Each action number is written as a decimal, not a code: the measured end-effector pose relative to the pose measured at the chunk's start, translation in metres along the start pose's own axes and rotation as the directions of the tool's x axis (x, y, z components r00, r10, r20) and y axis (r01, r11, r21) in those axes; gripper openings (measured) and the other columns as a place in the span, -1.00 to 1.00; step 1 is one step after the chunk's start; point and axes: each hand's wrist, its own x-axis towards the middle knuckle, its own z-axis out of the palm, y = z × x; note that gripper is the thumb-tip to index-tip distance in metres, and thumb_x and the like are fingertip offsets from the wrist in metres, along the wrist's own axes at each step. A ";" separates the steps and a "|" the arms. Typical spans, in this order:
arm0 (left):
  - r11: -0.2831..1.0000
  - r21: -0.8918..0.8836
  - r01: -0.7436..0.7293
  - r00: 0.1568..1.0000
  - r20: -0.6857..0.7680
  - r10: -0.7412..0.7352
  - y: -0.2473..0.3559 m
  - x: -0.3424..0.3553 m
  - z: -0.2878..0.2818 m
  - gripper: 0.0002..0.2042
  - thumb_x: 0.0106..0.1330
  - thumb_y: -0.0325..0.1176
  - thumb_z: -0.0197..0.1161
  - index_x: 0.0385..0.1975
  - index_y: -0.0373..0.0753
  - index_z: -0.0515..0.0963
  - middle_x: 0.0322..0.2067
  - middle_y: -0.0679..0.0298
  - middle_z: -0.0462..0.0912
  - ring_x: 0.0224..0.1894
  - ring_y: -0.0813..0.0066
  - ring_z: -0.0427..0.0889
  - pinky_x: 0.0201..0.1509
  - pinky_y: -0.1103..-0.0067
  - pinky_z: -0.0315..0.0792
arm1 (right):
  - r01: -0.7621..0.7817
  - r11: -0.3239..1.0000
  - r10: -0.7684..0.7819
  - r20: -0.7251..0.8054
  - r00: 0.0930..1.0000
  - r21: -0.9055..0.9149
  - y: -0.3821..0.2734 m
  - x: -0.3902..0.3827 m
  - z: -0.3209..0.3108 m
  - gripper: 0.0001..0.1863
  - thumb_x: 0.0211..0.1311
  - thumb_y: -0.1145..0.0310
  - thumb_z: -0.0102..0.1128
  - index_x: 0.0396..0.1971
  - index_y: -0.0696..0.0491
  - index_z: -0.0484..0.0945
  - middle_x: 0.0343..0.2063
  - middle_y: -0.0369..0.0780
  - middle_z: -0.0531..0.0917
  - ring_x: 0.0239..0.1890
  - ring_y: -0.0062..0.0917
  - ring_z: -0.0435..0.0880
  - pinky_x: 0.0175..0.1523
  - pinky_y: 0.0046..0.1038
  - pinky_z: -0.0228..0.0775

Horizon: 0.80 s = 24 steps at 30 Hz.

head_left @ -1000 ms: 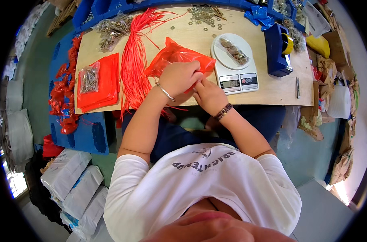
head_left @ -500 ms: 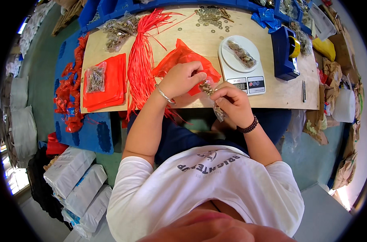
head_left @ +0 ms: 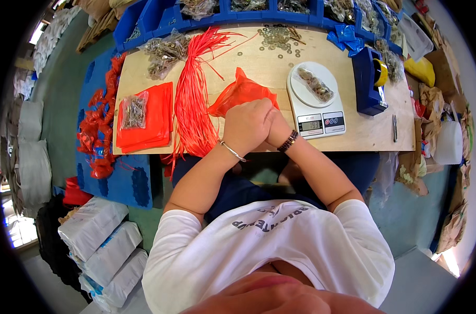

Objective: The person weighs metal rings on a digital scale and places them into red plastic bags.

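My left hand (head_left: 247,123) and my right hand (head_left: 280,129) are pressed together at the table's near edge. Both have curled fingers, the left lying partly over the right. What they hold is hidden beneath them. Just beyond them, a red plastic bag (head_left: 239,91) lies crumpled with a raised peak, its near side touching or running under my left hand. Right of my hands stands a white kitchen scale (head_left: 296,100) with a clear bag of metal fasteners (head_left: 316,85) on its round plate. To the left lies a long bundle of red ties (head_left: 192,99).
Flat red bags (head_left: 162,115) lie at left under a clear bag of screws (head_left: 134,111). Loose washers (head_left: 277,39) are scattered at the back, before blue parts bins (head_left: 225,15). A blue tape dispenser (head_left: 366,83) and a pen (head_left: 394,128) sit at right.
Half a second ago my hands were apart, with a clear bag of metal fasteners at my right fingers. Now they have come together and the fasteners are out of sight. The view has shifted slightly.
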 end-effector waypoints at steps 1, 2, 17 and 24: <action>1.000 0.002 -0.001 1.000 0.005 0.001 0.001 -0.002 0.002 -0.83 0.16 -0.27 0.19 -0.53 -0.22 0.43 -0.60 0.12 0.50 -0.51 0.15 0.54 -0.44 0.33 0.38 | 0.005 1.000 -0.004 0.057 0.998 -0.003 0.003 0.004 0.002 -0.78 0.04 0.32 0.14 -0.30 0.05 0.56 -0.28 -0.13 0.59 -0.21 -0.23 0.56 -0.12 -0.28 0.40; 0.999 0.037 -0.029 0.999 0.041 0.028 0.000 -0.004 0.005 -0.83 0.16 -0.27 0.19 -0.53 -0.22 0.43 -0.59 0.12 0.50 -0.50 0.15 0.54 -0.44 0.33 0.38 | 0.023 0.999 -0.020 0.098 0.995 -0.031 0.005 0.009 0.006 -0.79 0.04 0.33 0.13 -0.31 0.05 0.56 -0.28 -0.12 0.59 -0.21 -0.23 0.56 -0.12 -0.28 0.40; 0.984 -0.106 0.142 0.963 0.247 -0.112 -0.022 0.008 0.000 -0.81 0.14 -0.26 0.25 -0.52 -0.23 0.46 -0.69 0.19 0.47 -0.62 0.30 0.49 -0.51 0.45 0.34 | -0.041 0.880 -0.156 -0.369 0.916 -0.474 -0.035 -0.043 -0.059 -0.76 0.00 0.37 0.15 -0.28 0.09 0.56 -0.28 -0.12 0.55 -0.14 -0.20 0.45 0.01 -0.25 0.32; 0.991 -0.051 0.125 0.940 0.327 -0.102 -0.022 0.014 0.009 -0.79 0.15 -0.19 0.24 -0.51 -0.18 0.47 -0.63 0.21 0.55 -0.53 0.25 0.56 -0.46 0.37 0.38 | -0.349 0.653 0.081 -0.396 0.915 -0.672 0.036 -0.018 -0.136 -0.73 0.04 0.25 0.18 -0.24 0.01 0.57 -0.29 -0.17 0.58 -0.20 -0.25 0.54 -0.16 -0.22 0.41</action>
